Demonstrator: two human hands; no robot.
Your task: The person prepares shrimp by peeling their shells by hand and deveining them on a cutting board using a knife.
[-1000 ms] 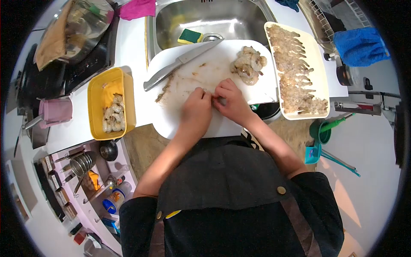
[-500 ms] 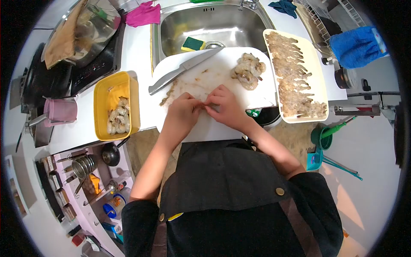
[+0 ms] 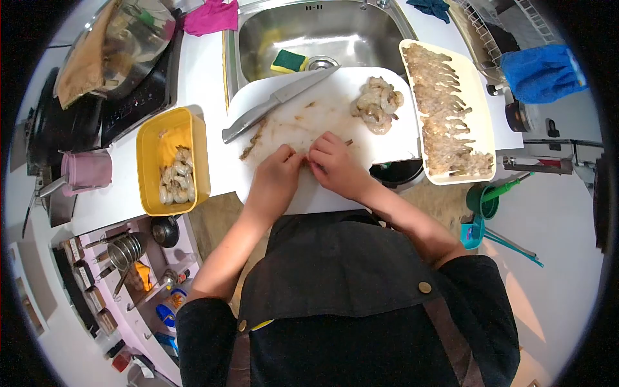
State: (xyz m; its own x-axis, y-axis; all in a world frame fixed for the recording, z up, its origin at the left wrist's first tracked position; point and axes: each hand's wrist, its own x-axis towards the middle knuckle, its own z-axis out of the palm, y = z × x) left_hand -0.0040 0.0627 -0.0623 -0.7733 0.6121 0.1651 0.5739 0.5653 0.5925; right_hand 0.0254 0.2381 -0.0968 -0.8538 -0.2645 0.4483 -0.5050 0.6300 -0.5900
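Over the near part of the white cutting board [image 3: 258, 97], my left hand [image 3: 276, 182] and my right hand [image 3: 335, 166] meet with fingertips pinched together. They hold a shrimp almost wholly hidden by the fingers; a thin dark tip [image 3: 349, 142] shows just beyond my right hand. Behind them a large knife [image 3: 278, 102] lies diagonally on the board, blade toward the left. Brown shell scraps [image 3: 253, 143] lie left of my left hand. A pile of peeled shrimp [image 3: 377, 106] rests at the board's right end.
A yellow container [image 3: 143, 164] with several shrimp stands left. On the right, a cream tray [image 3: 477, 97] carries rows of shrimp [image 3: 438, 109]. The steel sink [image 3: 361, 39] holds a sponge [image 3: 289, 62] behind the board. A pink mug [image 3: 89, 171] and cooktop [image 3: 142, 97] are farther left.
My hands stay pinched together with only small finger shifts. A thin dark tip now shows beyond my right hand. The whole view has tilted slightly.
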